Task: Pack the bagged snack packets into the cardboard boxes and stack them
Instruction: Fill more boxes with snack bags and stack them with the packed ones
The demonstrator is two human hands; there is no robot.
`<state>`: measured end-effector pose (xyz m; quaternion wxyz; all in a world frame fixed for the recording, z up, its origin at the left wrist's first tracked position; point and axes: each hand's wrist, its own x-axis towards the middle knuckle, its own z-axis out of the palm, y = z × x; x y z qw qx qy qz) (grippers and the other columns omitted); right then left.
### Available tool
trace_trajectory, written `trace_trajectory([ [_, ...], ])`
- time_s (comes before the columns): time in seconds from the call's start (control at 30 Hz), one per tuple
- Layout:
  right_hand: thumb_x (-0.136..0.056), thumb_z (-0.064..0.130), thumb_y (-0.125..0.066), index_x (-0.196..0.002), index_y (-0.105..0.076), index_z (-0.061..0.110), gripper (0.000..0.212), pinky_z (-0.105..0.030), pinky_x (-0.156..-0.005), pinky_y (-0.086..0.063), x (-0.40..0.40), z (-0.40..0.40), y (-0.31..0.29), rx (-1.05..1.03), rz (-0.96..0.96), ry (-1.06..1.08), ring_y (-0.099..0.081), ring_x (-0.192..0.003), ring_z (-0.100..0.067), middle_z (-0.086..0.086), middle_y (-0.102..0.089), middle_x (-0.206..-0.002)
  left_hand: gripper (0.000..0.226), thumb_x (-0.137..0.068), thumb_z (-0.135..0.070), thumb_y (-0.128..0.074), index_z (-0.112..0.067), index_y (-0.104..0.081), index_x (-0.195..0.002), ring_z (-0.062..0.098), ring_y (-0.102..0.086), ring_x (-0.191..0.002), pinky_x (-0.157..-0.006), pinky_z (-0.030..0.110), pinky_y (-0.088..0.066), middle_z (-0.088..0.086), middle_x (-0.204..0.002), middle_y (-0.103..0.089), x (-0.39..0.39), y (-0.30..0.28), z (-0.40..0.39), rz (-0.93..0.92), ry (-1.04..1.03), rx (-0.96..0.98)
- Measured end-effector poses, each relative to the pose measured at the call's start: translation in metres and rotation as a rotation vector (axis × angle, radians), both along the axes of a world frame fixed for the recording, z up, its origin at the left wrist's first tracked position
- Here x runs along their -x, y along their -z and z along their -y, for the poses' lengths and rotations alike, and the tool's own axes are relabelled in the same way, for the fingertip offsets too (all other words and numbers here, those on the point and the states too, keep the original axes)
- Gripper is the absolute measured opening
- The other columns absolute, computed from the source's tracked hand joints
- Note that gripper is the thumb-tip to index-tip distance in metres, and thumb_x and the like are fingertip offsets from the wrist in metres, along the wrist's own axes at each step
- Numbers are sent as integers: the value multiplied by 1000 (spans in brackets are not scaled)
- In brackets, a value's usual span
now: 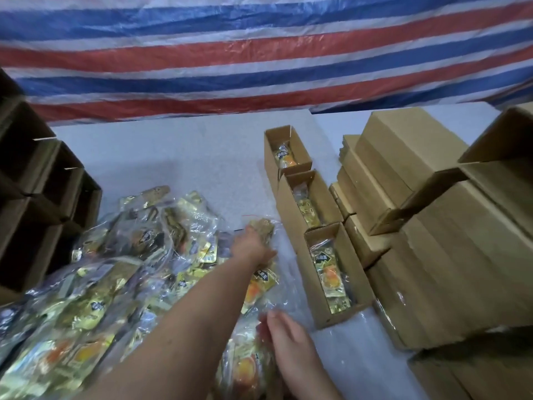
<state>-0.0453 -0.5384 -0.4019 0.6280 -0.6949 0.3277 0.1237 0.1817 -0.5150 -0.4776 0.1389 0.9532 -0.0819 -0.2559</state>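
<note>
Nearest, the right hand [291, 339] lies on a clear bag of snack packets [251, 368] at the front edge of the worktop [184, 157], fingers fairly straight and pressing, not curled round it; the left hand [249, 245] reaches further out and seems to pinch the top of another bagged packet [261, 280], though blur leaves the grip uncertain; that bag's long axis runs roughly away from the person, its far end under the fingers, its near end toward the right hand. Just right of it stands the nearest open box [334, 269], one bag already inside, long axis nearly parallel to the held bag; so the left hand is nearer and the move is a short shift rightward. Beyond, two more open boxes [302, 180] in a row; closed boxes [432, 226] stacked right; the loose pile [121, 255] left.
</note>
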Motion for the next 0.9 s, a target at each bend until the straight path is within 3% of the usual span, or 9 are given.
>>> trace_trajectory([
  [0.07,-98,47,-53,-92,-71,35,22,-4,-66,-41,4,11,4,44,13,4,-59,-82,19,35,-67,-87,94,-83,-38,-68,-5,-14,-153,33,-49,-128,-104,45,-48,16,-141,-50,-2,13,2,-31,-96,11],
  [0.13,-98,42,-55,-87,-70,34,20,-1,-62,-40,2,19,1,83,20,-19,-58,-78,21,38,-65,-81,84,-86,-38,-66,-4,-22,-148,33,-53,-123,-101,45,-50,16,-134,-54,-3,15,3,-24,-125,56],
  [0.23,-100,34,-54,-85,-72,22,26,-23,-81,-52,-9,22,-8,72,5,-5,-69,-86,-9,8,-74,-84,68,-86,-44,-69,-5,-40,-132,28,-62,-104,-86,39,-55,10,-115,-61,-6,-7,-5,-89,-158,203],
  [0.33,-100,33,-54,-87,-72,20,26,-36,-81,-54,-28,25,-22,28,54,99,-71,-80,-13,3,-75,-83,50,-83,-40,-71,-11,-48,-116,10,-56,-70,-50,25,-43,-2,-84,-55,-1,-52,-25,-99,-209,378],
  [0.5,-95,52,-54,-121,-57,30,34,-37,-85,-49,-76,16,-71,-272,160,284,-59,-108,-17,1,-61,-122,45,-87,-24,-68,-17,-43,-124,5,-62,-54,-45,20,-47,2,-95,-62,31,-148,-82,-193,-259,789],
  [0.6,-78,68,-55,-130,-48,34,62,-45,-100,-47,-95,0,-117,-499,268,218,-53,-120,-23,-3,-54,-128,71,-78,-30,-67,-22,-39,-143,0,-62,-56,-48,19,-45,5,-107,-63,63,-205,-126,-162,-174,937],
  [0.73,-81,64,-57,-130,-61,10,73,-48,-92,-54,-99,-43,-173,-691,462,11,-64,-111,-37,-21,-63,-123,96,-78,-25,-70,-47,-13,-151,1,-62,-65,-55,19,-48,0,-109,-56,100,-251,-173,-63,-73,1030],
  [0.83,-83,49,-61,-130,-60,5,65,-40,-79,-60,-91,-82,-206,-738,538,-32,-68,-107,-36,-24,-67,-121,92,-80,-41,-70,-45,-13,-152,-4,-60,-92,-67,5,-49,-13,-124,-45,116,-273,-196,109,-39,962],
  [0.9,-82,41,-64,-135,-54,1,68,-36,-83,-60,-85,-103,-219,-690,570,-53,-66,-112,-35,-22,-66,-124,80,-76,-54,-59,-48,-22,-146,-7,-47,-108,-75,-4,-41,-18,-133,-36,126,-288,-207,234,-35,891],
])
